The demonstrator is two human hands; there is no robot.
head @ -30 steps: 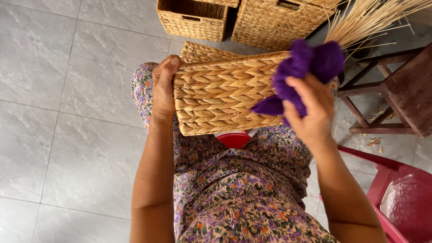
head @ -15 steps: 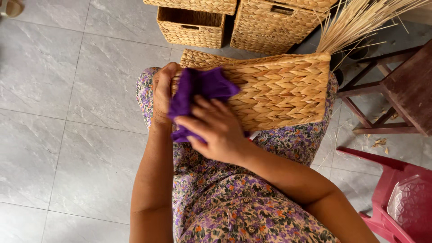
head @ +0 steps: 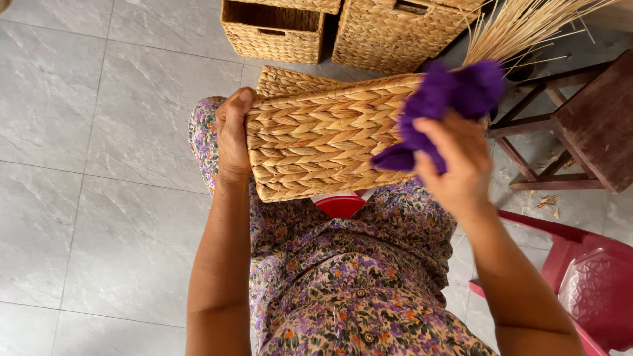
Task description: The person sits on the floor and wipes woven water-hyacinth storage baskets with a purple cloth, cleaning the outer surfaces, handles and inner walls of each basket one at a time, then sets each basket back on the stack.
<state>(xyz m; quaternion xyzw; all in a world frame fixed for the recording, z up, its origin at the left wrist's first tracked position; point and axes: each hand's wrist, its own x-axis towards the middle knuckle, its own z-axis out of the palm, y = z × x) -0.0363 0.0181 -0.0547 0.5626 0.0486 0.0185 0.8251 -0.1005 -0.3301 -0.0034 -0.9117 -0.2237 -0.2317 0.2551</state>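
A woven straw basket (head: pixel 323 135) rests on my lap, tipped so one flat side faces me. My left hand (head: pixel 232 135) grips its left edge, thumb on the front. My right hand (head: pixel 455 161) is closed on a bunched purple cloth (head: pixel 443 105), pressed against the basket's right end. The cloth covers that end of the weave. Below the basket I see my floral dress and a bit of the red seat (head: pixel 341 206).
Two more woven baskets (head: pixel 273 29) (head: pixel 402 29) stand on the grey tiled floor ahead. A bundle of dry straw stalks (head: pixel 527 26) leans at upper right over a dark wooden stool (head: pixel 580 125). A red plastic chair (head: pixel 587 290) is at lower right.
My right hand swept the purple cloth across the basket face: at the right end a second ago, over at the left end half a second ago, and back at the right end.
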